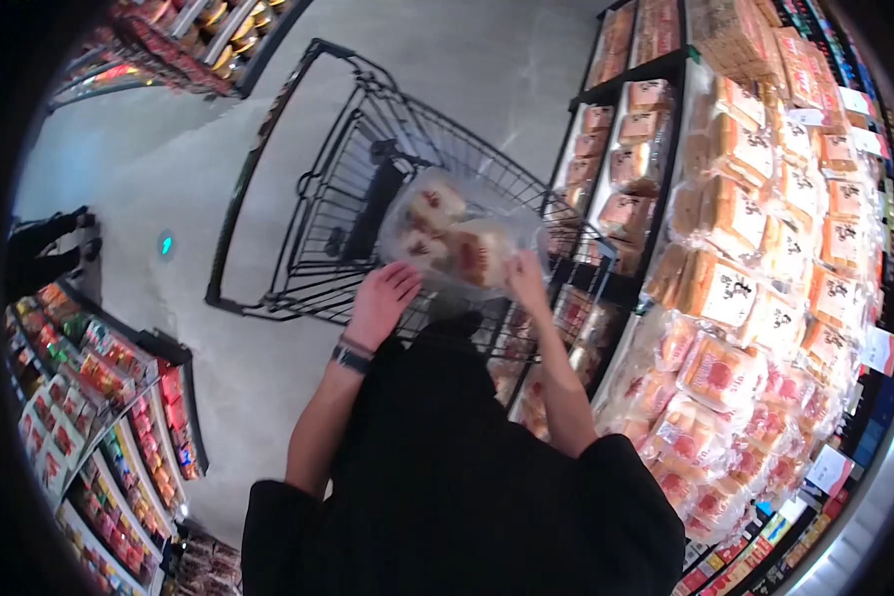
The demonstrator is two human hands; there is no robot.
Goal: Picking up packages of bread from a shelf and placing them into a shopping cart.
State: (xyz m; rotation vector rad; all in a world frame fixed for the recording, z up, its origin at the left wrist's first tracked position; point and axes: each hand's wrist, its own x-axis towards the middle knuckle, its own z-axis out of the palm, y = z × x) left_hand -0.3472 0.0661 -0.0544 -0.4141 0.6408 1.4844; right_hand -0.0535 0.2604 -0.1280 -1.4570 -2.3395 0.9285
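Note:
A clear plastic bag (pixel 398 235) lies over the black wire shopping cart (pixel 447 145), with several wrapped bread packs (pixel 480 252) in it. Whether it rests on the cart or hangs just above it is hard to judge. My right hand (pixel 525 276) pinches the bag's right edge. At the lower left edge of the bag is my left hand (pixel 391 294), its fingertips at the plastic; blur hides whether they grip it. A dark band (pixel 352 357) circles my left wrist.
On the right, a long display (pixel 723 290) is piled with wrapped bread, close to the cart's side. Packaged goods fill a shelf unit (pixel 112 417) at lower left and a rack (pixel 223 45) at upper left. Another person's legs (pixel 52 242) show at the left edge. Grey floor (pixel 171 171) surrounds the cart's handle.

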